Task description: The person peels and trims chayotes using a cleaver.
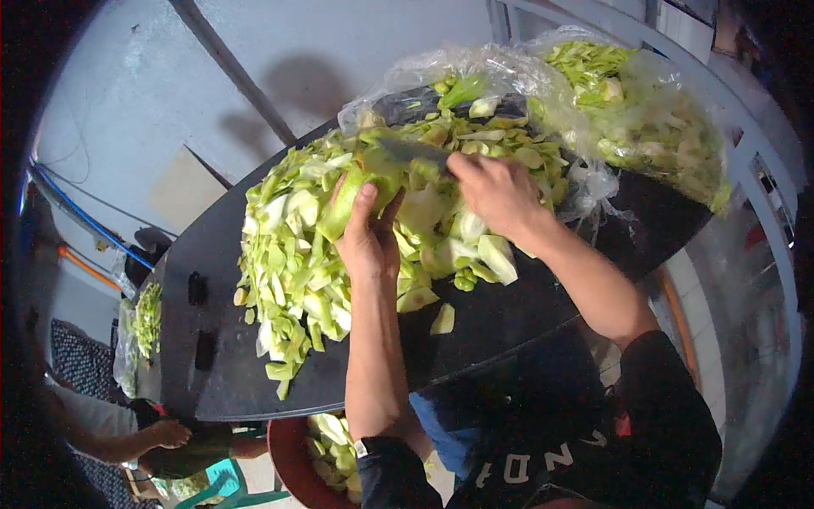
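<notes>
My left hand [370, 242] is wrapped round a large pale green fruit [349, 206], its exact kind unclear, holding it up over the pile. The thumb presses its near side. My right hand [502, 195] grips the handle of a knife [411, 153]. Its broad blade points left and lies at the top of the fruit, slightly blurred. Beneath both hands spreads a big heap of cut pale green pieces [292, 254], flat slices and chunks with whitish insides. A few loose slices [443, 319] lie at the heap's near edge.
The heap rests on a dark oval table [229, 373]. Clear plastic bags [670, 136] with more green pieces stand at the back right. Below the near edge is a red tub [292, 462] holding pieces. At left, another person's hand [172, 433] shows beside a bag of green strips [147, 318].
</notes>
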The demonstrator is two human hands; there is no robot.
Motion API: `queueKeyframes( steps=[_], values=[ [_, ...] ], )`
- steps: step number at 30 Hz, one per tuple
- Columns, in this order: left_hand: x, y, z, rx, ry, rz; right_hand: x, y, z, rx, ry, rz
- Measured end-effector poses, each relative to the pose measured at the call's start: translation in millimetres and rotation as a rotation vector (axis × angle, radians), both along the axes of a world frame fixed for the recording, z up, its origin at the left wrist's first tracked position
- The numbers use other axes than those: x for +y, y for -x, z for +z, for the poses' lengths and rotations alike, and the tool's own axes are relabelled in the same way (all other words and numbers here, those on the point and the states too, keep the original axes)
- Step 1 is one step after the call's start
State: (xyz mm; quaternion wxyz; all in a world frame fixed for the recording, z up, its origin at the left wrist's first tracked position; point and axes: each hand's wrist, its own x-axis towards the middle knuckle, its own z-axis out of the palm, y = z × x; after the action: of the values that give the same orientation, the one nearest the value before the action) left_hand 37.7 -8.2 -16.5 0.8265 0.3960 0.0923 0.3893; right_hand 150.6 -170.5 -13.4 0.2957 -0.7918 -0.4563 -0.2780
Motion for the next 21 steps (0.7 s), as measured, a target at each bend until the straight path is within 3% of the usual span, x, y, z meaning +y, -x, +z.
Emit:
queueKeyframes(
  steps=[1, 4, 8, 12, 21],
  values=[
    [-1.5, 0.9, 1.4, -0.038, -0.002, -0.047, -4.7, -8.6, 1.1, 0.072, 0.090, -0.064],
    [-2.8, -0.7, 4.5, -0.117, 0.047, -0.124, -9.6, -13.1, 4.8, 0.039, 0.002, -0.085],
    [-1.8, -1.2, 1.5, -0.173, 0.234, -0.125, -4.2, 11.7, 2.4, 0.015, -0.108, 0.114],
    [-3.6, 0.2, 1.5, -0.244, 0.162, -0.210, -0.3, 35.7, 12.4, -0.113, -0.250, 0.268],
    [-26.9, 6.4, 14.5, -0.356, 0.186, -0.236, 2.7, 41.4, 9.1, -0.135, -0.341, 0.339]
  ],
)
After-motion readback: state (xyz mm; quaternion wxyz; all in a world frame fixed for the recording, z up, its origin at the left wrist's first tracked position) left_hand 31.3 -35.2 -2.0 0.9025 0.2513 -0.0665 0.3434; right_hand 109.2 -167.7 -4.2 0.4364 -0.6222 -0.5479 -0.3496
